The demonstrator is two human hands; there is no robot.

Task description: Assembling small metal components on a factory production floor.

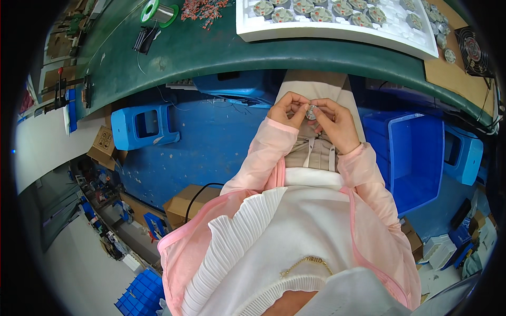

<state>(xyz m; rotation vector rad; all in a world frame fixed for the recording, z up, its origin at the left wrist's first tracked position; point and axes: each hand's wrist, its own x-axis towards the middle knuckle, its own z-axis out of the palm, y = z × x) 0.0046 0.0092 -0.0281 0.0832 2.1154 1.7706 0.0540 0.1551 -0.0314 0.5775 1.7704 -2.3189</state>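
Small round part (310, 112), grey and metallic-looking, is held just above the person's lap, slightly right of the frame's centre and below the counter (195, 59). The right hand (339, 125) has its grip pinching this part, thumb on the upper face and fingers curled underneath. The left hand (287, 110) meets it from the left; its grip is pressed together, thumb against forefinger, at the part's edge, and I cannot tell whether anything finer sits between them. Both forearms, in sheer pink sleeves (266, 150), come up from the lower middle of the frame over beige trousers (315, 83).

Across the top of the frame, the green counter carries a white foam tray (337, 33) filled with rows of round grey pieces (321, 15). To its left lie a heap of red-tipped leads (204, 11) and a green spool (159, 13) wound with silvery wire. At the upper right, a black fan (473, 51) rests by a brown board (456, 81).

Below, on the blue floor (211, 142), a deep blue bin (416, 152) stands right of the lap, and a light-blue stool (121, 129) lies at left.
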